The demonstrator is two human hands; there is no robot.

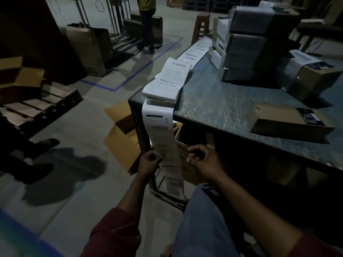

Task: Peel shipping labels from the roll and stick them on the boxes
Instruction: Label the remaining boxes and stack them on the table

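At far left a dark shoe and its shadow lie on the concrete floor, beside a wooden pallet that carries brown cartons. Farther back, a tall cardboard box leans near a metal rack, and a standing person in dark trousers is on the far side of a blue floor line. Moving right, an open cardboard box sits on the floor against the leg of the counter. On the counter's near left corner lies a stack of fanfold shipping labels, and from it a label strip hangs over the edge and runs down toward the floor. The left hand pinches the strip's left edge, fingers curled tight on the paper. Just right of the strip, the right hand has its fingers curled close to the strip's right edge; whether they touch or hold anything cannot be told. More labels trail along the counter's left edge toward the back. On the right, a pile of white-wrapped boxes stands on the counter, with a brown box beside it and a flat brown box lying nearer the front edge, well apart from the hands.
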